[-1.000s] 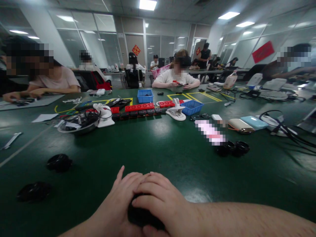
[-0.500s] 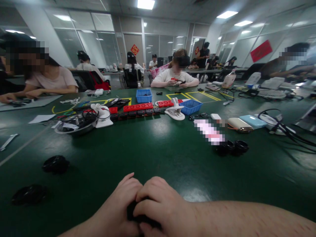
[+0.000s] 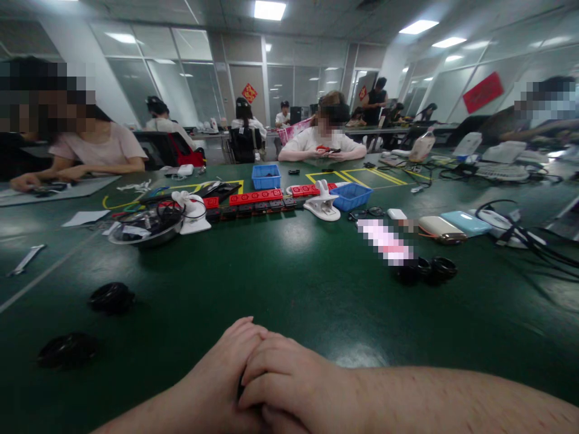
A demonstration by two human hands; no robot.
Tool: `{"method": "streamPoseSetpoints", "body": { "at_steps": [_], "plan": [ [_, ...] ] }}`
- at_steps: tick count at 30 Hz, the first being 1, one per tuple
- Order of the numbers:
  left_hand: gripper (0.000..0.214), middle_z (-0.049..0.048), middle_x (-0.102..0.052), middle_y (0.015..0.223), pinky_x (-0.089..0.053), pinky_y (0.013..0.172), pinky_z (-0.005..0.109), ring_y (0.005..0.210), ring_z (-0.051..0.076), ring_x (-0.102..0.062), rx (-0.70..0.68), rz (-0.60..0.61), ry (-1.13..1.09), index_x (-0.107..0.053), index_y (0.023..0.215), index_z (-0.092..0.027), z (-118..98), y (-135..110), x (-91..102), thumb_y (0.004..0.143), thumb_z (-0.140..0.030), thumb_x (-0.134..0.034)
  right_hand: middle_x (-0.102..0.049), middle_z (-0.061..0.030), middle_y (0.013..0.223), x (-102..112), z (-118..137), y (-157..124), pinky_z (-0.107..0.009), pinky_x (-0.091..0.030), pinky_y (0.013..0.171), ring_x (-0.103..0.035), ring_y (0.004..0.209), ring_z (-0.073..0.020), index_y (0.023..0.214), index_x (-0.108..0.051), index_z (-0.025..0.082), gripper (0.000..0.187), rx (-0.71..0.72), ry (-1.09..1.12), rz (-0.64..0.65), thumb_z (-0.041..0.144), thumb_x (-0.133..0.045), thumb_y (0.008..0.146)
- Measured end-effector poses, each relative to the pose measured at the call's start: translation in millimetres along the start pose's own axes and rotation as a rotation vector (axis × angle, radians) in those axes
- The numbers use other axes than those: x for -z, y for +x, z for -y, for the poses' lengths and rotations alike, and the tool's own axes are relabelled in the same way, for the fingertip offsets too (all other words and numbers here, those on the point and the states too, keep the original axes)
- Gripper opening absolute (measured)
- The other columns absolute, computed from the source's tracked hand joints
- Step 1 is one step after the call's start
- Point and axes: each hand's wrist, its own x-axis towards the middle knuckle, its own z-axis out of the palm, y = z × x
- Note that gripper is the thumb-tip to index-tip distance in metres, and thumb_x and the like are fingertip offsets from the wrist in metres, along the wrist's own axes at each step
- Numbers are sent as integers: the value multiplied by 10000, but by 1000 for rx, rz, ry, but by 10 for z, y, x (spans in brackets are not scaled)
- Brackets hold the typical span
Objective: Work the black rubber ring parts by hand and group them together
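At the near edge of the view, my left hand (image 3: 221, 371) and my right hand (image 3: 292, 380) are pressed together, fingers curled and overlapping. Between them a sliver of a black object (image 3: 241, 387) shows. Most of it is covered by the fingers, so I cannot tell its kind. Both hands are closed around it. Off to the left on the green table (image 3: 190, 307) lie two black round, hollow-looking parts, one nearer (image 3: 67, 351) and one farther (image 3: 111, 298). More black ring-shaped parts (image 3: 443, 269) sit together on the right.
Across the table stand a metal bowl (image 3: 147, 238) of dark parts, red-and-black strips (image 3: 256, 197), a white clip base (image 3: 322, 208) and blue bins (image 3: 353, 196). A wrench (image 3: 27, 260) lies left; power banks (image 3: 441, 229) and cables lie right. Other people sit around.
My right hand's fingers have shifted slightly left over the left hand, and less of the black object shows. The whole view has swung slightly, moving the table items a little rightward.
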Motion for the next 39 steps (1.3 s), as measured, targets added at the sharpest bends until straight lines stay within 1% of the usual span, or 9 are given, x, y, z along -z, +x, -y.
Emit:
{"method": "streamPoseSetpoints", "body": {
  "at_steps": [4,9,16,22,25,28,33,36,39],
  "plan": [
    [668,49,-593,1152,-248,1038,551,1080,314,-522,67,-43,18,-517,1173,-252,-24,7,-72,574,-389,-780,-573,-93,1091,52,55,-2,-338,-272,1048,-461,1105,-161,1033,-561,100,313,-81,-61,17,358,-485,874],
    [421,30,-643,944,-240,1036,548,979,283,-568,122,-78,-60,-590,958,-218,-29,5,-63,614,-386,-765,-590,-60,958,-10,44,-56,-298,-427,794,-527,892,-170,965,-560,141,426,-229,-111,-132,449,-687,699],
    [282,-23,-609,795,-191,1072,489,821,200,-602,81,20,-89,-578,820,-189,7,22,19,592,-236,-735,-603,-45,904,-55,19,-61,-244,-439,804,-539,864,-122,890,-562,146,134,-111,-43,-146,225,-488,811],
    [573,-2,-613,1077,-114,1082,533,1058,246,-539,3,132,-120,-541,1136,-284,149,-31,78,613,-345,-767,-630,-102,984,51,38,-33,-262,-338,1009,-523,1053,-132,993,-558,52,292,28,20,-8,145,-328,839],
    [687,0,-529,1259,-103,1082,544,1201,266,-437,-39,158,-86,-433,1269,-345,127,-57,94,653,-294,-733,-595,-110,1106,97,67,-17,-298,-232,1074,-461,1150,-148,1082,-526,43,313,-17,-47,30,229,-397,864],
    [780,45,-480,1315,-134,1075,561,1222,297,-414,-33,115,-34,-368,1316,-316,60,-64,31,633,-392,-738,-576,-101,1128,58,69,-25,-312,-328,987,-484,1081,-178,1120,-514,83,444,-136,-121,7,406,-543,817],
    [590,81,-608,1095,-244,1037,571,1064,310,-542,10,-86,11,-495,1142,-224,14,-48,-160,624,-412,-704,-594,-51,986,-108,5,-93,-308,-403,781,-521,880,-179,1006,-549,163,495,-258,-206,-100,486,-694,660],
    [383,45,-627,912,-264,1021,568,933,277,-590,72,-74,-4,-547,950,-213,-9,-33,-163,645,-400,-683,-590,-26,977,-136,-13,-113,-285,-402,752,-526,862,-163,982,-539,188,480,-268,-209,-91,389,-756,605],
    [347,19,-624,866,-236,1035,553,875,246,-601,92,-51,-32,-551,910,-214,-45,-11,-105,620,-346,-690,-594,-23,976,-113,-13,-112,-276,-408,758,-530,868,-153,956,-540,186,353,-234,-164,-68,294,-698,658]
  ]
}}
